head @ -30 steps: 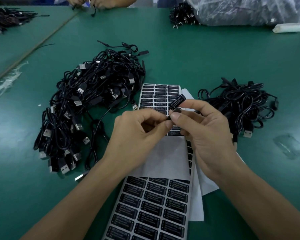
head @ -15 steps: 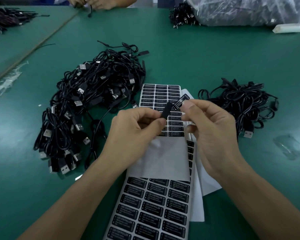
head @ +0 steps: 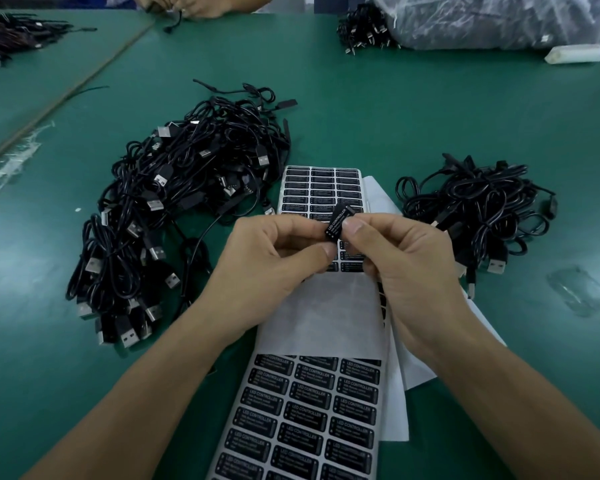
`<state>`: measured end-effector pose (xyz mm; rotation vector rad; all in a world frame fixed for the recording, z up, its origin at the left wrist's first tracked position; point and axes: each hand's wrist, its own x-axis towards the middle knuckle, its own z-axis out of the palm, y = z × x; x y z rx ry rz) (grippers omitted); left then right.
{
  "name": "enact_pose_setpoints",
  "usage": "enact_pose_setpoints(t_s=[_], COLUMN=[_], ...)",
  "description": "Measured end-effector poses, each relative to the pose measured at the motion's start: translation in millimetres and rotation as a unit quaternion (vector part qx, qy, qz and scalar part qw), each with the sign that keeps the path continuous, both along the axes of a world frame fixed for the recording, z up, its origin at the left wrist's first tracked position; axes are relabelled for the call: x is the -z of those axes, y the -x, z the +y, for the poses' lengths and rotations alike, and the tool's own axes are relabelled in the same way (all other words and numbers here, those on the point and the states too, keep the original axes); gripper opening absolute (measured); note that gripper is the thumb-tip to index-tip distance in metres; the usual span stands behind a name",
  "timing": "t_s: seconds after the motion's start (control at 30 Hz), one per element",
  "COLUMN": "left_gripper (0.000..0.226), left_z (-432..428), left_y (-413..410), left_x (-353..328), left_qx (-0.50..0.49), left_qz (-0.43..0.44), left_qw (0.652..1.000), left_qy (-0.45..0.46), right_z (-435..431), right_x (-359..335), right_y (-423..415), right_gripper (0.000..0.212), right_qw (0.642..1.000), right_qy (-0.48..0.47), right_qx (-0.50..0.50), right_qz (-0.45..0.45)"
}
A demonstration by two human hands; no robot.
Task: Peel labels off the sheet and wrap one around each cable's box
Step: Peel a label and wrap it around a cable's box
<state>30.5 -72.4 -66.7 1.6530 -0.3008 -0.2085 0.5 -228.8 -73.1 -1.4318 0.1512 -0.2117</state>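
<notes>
Both hands meet above the label sheet (head: 321, 410), a long white backing strip with rows of black "LED CONTROLLER" labels. My left hand (head: 274, 261) pinches a cable's small black box, mostly hidden by the fingers. My right hand (head: 402, 265) pinches a black label (head: 336, 223) and holds it against that box, the printed side facing up. The box's thin cable (head: 201, 237) trails left toward the big pile. The middle stretch of the sheet is bare white backing.
A large pile of black USB cables (head: 174, 216) lies to the left, a smaller pile (head: 478, 209) to the right. Loose white backing sheets (head: 416, 368) lie under my right wrist. Another person's hands (head: 191, 5) work at the far edge. A plastic bag (head: 499, 19) sits far right.
The right hand has brought the label from just apart onto the box held by the left hand. Both hands stay over the sheet.
</notes>
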Motion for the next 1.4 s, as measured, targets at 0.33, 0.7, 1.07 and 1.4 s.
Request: enact_pose_setpoints(t_s=[0.33,0.7,1.07,1.4], left_gripper=[0.023,0.018,0.016,0.016], left_z=[0.0,1.0,1.5,1.4], left_y=[1.8,1.3,0.0,-0.9], left_x=[-1.4,0.1,1.3,1.6], left_qx=[0.009,0.007,0.005,0.008], left_qz=[0.004,0.008,0.017,0.021], left_qw=[1.0,1.0,1.0,1.0], left_qy=[0.002,-0.004,0.003,0.008], right_z=[-2.2,-1.5,-1.8,-2.4], right_x=[2.3,3.7,3.2,2.4], right_y=[-0.3,-0.7,-1.5,-1.6], right_gripper=[0.009,0.011,0.011,0.014], right_qw=[0.998,0.994,0.996,0.997], right_qy=[0.055,0.105,0.088,0.065], right_qx=[-0.002,0.004,-0.007,-0.022], right_qz=[-0.004,-0.035,-0.028,-0.02])
